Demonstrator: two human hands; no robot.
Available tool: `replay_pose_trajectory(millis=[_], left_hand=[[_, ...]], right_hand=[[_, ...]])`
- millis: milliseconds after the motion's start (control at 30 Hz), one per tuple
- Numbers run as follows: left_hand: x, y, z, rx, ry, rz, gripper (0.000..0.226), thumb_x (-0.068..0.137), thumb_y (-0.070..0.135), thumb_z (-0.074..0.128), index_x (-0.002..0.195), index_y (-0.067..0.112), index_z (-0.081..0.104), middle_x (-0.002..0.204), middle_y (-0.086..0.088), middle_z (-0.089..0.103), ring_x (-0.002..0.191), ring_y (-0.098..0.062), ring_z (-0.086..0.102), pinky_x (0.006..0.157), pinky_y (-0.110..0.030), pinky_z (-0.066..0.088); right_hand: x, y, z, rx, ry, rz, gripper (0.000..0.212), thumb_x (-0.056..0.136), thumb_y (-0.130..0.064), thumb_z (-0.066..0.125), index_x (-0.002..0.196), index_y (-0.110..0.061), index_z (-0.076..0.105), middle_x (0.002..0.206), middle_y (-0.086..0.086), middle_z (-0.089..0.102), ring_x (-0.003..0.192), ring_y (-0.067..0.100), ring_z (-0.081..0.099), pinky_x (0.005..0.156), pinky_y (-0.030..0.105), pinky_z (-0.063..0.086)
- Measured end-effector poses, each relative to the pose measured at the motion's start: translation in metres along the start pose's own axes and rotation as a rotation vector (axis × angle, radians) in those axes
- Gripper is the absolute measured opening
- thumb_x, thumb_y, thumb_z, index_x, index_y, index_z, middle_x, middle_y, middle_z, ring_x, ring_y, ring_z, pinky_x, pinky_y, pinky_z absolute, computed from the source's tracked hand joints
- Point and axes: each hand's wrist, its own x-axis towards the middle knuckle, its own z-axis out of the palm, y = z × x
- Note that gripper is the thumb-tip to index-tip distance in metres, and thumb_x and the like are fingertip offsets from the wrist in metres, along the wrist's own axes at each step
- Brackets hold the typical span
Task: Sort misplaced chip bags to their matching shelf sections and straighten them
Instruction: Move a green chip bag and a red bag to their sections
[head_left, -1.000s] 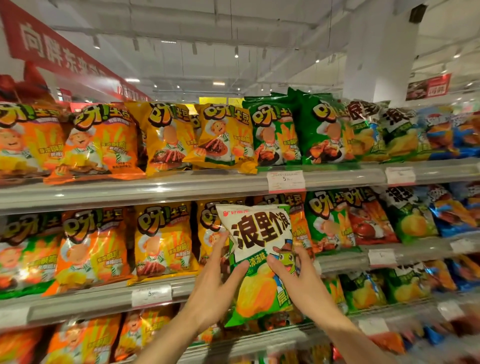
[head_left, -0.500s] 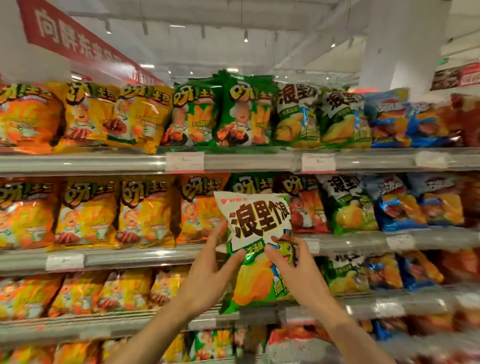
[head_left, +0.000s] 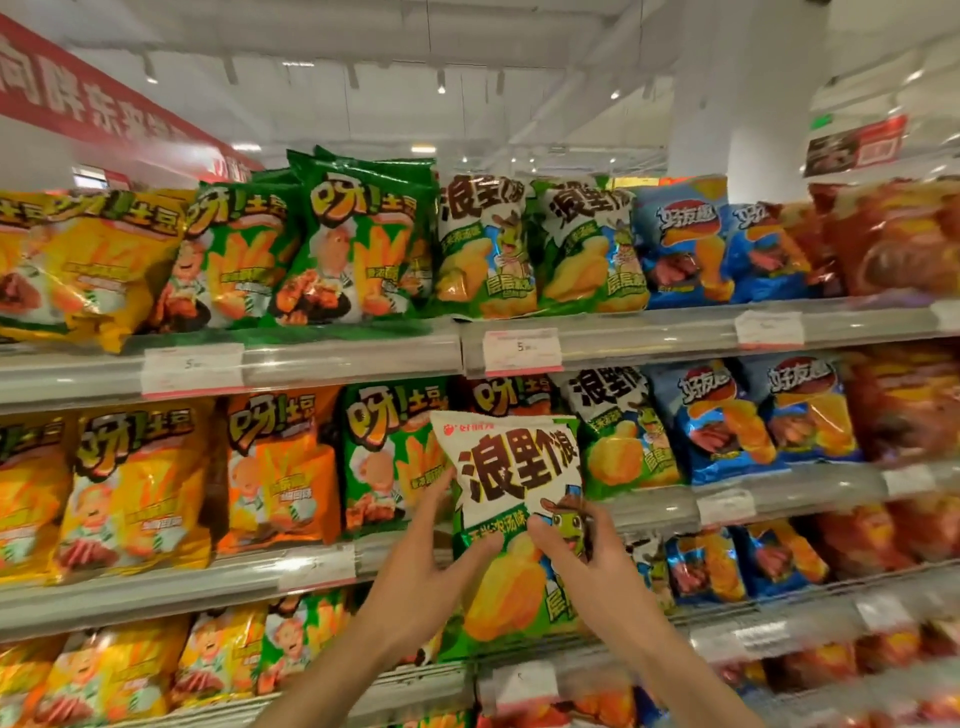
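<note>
Now both hands, left hand (head_left: 415, 577) and right hand (head_left: 597, 566), pinch the white-and-green chip bag (head_left: 514, 514), carried rightward, low of centre beside its matching bags (head_left: 618, 426).

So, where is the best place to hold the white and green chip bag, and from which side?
Hold the white and green chip bag at its two side edges near mid-height, coming from the front: it faces you upright, and the left hand and right hand already hold it there.
</note>
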Motion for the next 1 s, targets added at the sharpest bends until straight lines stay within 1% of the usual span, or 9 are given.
replay_pose_trajectory(millis=[200, 267, 367, 500, 600, 667, 800, 933, 1000], left_hand=[[0.038, -0.004, -0.002, -0.055, 0.104, 0.024, 0.078, 0.083, 0.053, 0.067, 0.143, 0.055, 0.018, 0.127, 0.048, 0.026, 0.129, 0.005, 0.037, 0.086, -0.005, 0.041], [0.047, -0.010, -0.005, -0.043, 0.141, 0.041, 0.075, 0.081, 0.056, 0.067, 0.138, 0.060, 0.019, 0.130, 0.045, 0.031, 0.132, -0.001, 0.038, 0.100, -0.023, 0.042], [0.050, -0.014, -0.011, -0.071, 0.177, -0.006, 0.076, 0.080, 0.058, 0.068, 0.140, 0.063, 0.022, 0.145, 0.026, 0.038, 0.130, -0.031, 0.051, 0.095, -0.042, 0.049], [0.046, -0.011, -0.024, -0.043, 0.257, 0.010, 0.077, 0.080, 0.053, 0.067, 0.144, 0.056, 0.023, 0.132, 0.035, 0.041, 0.122, 0.009, 0.046, 0.097, -0.024, 0.044], [0.041, -0.010, -0.030, -0.042, 0.301, 0.003, 0.069, 0.085, 0.042, 0.069, 0.139, 0.057, 0.028, 0.121, 0.038, 0.043, 0.100, 0.030, 0.047, 0.072, -0.002, 0.046], [0.035, -0.009, -0.033, -0.064, 0.330, -0.026, 0.067, 0.084, 0.042, 0.070, 0.134, 0.062, 0.030, 0.122, 0.034, 0.044, 0.103, 0.019, 0.054, 0.071, -0.008, 0.049], [0.026, -0.012, -0.033, -0.064, 0.343, -0.045, 0.066, 0.080, 0.049, 0.071, 0.128, 0.072, 0.031, 0.125, 0.042, 0.042, 0.126, -0.007, 0.051, 0.096, -0.036, 0.052], [0.018, -0.006, -0.026, -0.081, 0.374, -0.049, 0.064, 0.080, 0.044, 0.071, 0.127, 0.068, 0.035, 0.110, 0.050, 0.052, 0.118, -0.002, 0.057, 0.081, -0.023, 0.057], [0.014, -0.005, -0.025, -0.084, 0.392, -0.070, 0.066, 0.078, 0.045, 0.071, 0.129, 0.067, 0.036, 0.116, 0.041, 0.056, 0.114, -0.001, 0.061, 0.084, -0.030, 0.058]], right_hand=[[0.046, -0.019, -0.003, -0.001, -0.040, -0.043, 0.057, 0.082, -0.068, 0.059, 0.128, -0.039, 0.041, 0.115, -0.025, 0.058, 0.103, -0.009, 0.054, 0.083, 0.021, 0.044], [0.060, -0.020, 0.001, -0.014, -0.055, -0.064, 0.075, 0.074, -0.080, 0.056, 0.135, -0.039, 0.039, 0.126, -0.021, 0.057, 0.115, 0.000, 0.055, 0.099, 0.031, 0.045], [0.081, -0.019, -0.004, 0.031, -0.042, -0.091, 0.085, 0.065, -0.095, 0.042, 0.134, -0.046, 0.040, 0.126, -0.017, 0.062, 0.117, 0.009, 0.060, 0.105, 0.044, 0.047], [0.132, -0.018, -0.015, -0.192, 0.150, -0.170, 0.096, 0.067, -0.095, 0.030, 0.135, -0.028, 0.043, 0.124, -0.002, 0.063, 0.110, 0.018, 0.062, 0.098, 0.046, 0.051], [0.167, -0.013, -0.011, -0.411, 0.124, -0.153, 0.088, 0.081, -0.079, 0.039, 0.141, -0.013, 0.038, 0.134, 0.013, 0.057, 0.116, 0.032, 0.059, 0.097, 0.046, 0.050], [0.180, -0.014, -0.007, -0.445, 0.067, -0.103, 0.086, 0.089, -0.068, 0.042, 0.146, -0.006, 0.031, 0.137, 0.019, 0.055, 0.120, 0.036, 0.057, 0.099, 0.046, 0.049], [0.193, -0.010, -0.003, -0.423, 0.028, -0.069, 0.072, 0.095, -0.055, 0.047, 0.142, -0.003, 0.033, 0.134, 0.020, 0.056, 0.116, 0.037, 0.060, 0.097, 0.046, 0.049], [0.190, -0.005, -0.001, -0.378, 0.068, -0.155, 0.056, 0.094, -0.049, 0.054, 0.131, -0.008, 0.043, 0.122, 0.016, 0.061, 0.099, 0.035, 0.066, 0.085, 0.046, 0.054], [0.184, -0.010, -0.001, -0.364, 0.077, -0.194, 0.052, 0.093, -0.042, 0.059, 0.131, -0.010, 0.044, 0.124, 0.014, 0.060, 0.102, 0.036, 0.064, 0.085, 0.044, 0.053]])
